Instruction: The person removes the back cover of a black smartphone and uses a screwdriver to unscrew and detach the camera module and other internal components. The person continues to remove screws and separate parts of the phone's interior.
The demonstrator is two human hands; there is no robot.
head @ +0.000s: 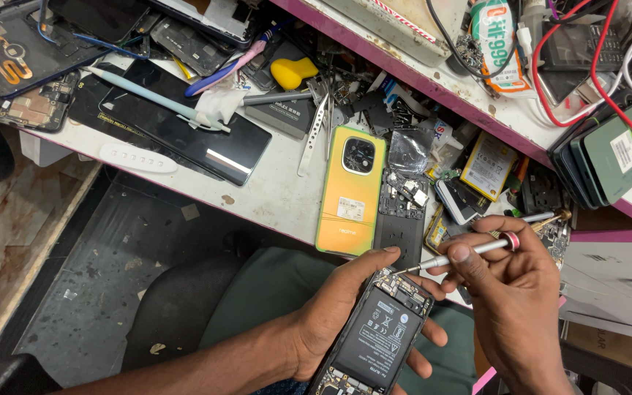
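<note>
Gripping an opened phone [383,333] in left fingers [374,257], right fingers [462,254] pinching a screwdriver [453,258] at its top screws, back cover [351,192] already lying off beyond the fingertips.

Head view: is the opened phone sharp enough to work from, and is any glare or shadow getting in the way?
Head view: the opened phone in the left hand is sharp, its battery evenly lit; the screwdriver in the right hand shows crisp; a bright glare strip sits on the black glass panel on the bench; the floor under the bench is dim; edges bend slightly from the wide lens.
</note>
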